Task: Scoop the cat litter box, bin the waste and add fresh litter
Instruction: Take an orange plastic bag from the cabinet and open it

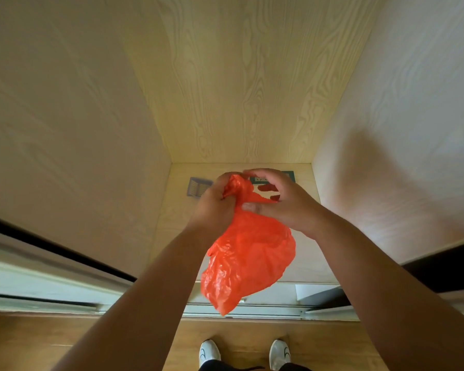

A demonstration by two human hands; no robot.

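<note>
Item: orange plastic bag, held at its neck by both hands, in front of an open wooden alcove.

Left hand is closed around the gathered neck; right hand pinches the twisted top beside it, fingers curled. The bag hangs slack in the air above the sliding-door track; contents cannot be seen through the plastic. Step judged: tying or opening the waste bag. The next move calls for a firm knot or a spread mouth. Litter box, scoop and bin: not in view. White shoes on the wood floor below.
</note>
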